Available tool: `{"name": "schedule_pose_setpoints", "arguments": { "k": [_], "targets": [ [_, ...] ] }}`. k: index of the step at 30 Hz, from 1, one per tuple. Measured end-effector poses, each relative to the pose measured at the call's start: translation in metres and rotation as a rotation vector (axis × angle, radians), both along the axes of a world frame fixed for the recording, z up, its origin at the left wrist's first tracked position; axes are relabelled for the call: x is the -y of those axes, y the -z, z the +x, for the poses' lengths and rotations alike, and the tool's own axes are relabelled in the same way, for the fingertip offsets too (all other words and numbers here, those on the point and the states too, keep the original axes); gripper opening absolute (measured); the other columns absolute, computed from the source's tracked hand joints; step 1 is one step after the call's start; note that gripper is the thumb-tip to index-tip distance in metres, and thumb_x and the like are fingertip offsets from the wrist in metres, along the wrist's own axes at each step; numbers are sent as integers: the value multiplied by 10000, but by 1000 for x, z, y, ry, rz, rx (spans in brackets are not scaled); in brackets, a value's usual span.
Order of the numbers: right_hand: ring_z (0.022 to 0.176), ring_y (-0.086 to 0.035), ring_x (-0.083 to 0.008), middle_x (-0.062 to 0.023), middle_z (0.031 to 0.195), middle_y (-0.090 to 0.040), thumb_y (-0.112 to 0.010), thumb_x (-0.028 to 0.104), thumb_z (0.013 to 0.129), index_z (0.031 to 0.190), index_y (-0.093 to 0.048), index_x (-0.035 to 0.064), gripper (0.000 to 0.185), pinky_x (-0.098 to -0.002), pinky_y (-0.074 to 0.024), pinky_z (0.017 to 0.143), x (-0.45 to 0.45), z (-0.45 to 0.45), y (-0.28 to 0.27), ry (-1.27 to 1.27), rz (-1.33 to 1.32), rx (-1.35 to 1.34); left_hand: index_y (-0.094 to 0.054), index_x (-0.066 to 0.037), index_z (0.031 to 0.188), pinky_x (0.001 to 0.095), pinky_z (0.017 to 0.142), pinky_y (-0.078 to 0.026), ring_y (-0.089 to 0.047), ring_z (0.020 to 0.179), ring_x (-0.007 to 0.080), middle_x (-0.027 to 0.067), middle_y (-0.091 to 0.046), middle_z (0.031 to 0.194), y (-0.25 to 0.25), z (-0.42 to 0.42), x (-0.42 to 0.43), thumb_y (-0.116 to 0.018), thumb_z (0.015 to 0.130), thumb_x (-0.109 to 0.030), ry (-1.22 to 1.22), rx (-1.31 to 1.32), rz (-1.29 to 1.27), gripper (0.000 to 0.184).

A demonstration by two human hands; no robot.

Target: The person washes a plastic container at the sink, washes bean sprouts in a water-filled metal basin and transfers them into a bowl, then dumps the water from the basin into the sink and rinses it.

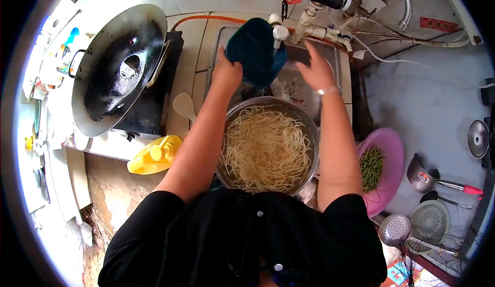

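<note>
Step in hand, my read: working the teal plastic basin (pixel 252 44) at the white tap (pixel 280 33), likely a rinse or a fill. Can't confirm that water is running; the area under the spout is too blurred.

Basin location: upper centre of frame, tilted, over the stainless sink (pixel 220 35), with the tap's outlet over its right part.

Left hand (pixel 228 73): gripping the basin by its left edge. Thumb shows on the near side; the other fingers are mostly hidden, so can't tell how far they wrap.

Right hand (pixel 317 72): open, thumb and fingers well spread, holding nothing. Sits right of the tap, just beside the basin; looks clear of both, though blur makes contact hard to rule out.

Next move calls for a firm left grip, since that hand looks to be the only support. Basin also needs to stay clear of the spout; a bump there could tip it.

Nearby: steel pot (pixel 315 141) of pale noodles (pixel 265 150) at frame centre, directly below the basin, so a spill would probably land in it. Pink basin (pixel 394 158) with green vegetables (pixel 371 168) at right, wok (pixel 108 80) upper left; neither hand near them.
</note>
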State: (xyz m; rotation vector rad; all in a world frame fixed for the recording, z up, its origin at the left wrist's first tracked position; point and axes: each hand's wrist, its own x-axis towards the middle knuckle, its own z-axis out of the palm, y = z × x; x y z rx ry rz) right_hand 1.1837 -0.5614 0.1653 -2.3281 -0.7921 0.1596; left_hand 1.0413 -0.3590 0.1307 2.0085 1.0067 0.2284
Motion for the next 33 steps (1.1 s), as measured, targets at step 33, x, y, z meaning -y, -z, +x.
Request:
{"name": "schedule_pose_setpoints", "arguments": {
  "k": [33],
  "targets": [
    [947, -577, -279, -133, 1011, -574, -677, 29, 692, 1027, -572, 107, 360, -350, -479, 794, 0, -35, 45, -91, 98, 22, -237, -109, 1407, 443, 738, -475, -615, 793, 381, 231, -630, 876, 7, -8, 19, -483, 830, -155, -16, 21, -12, 629]
  ]
}}
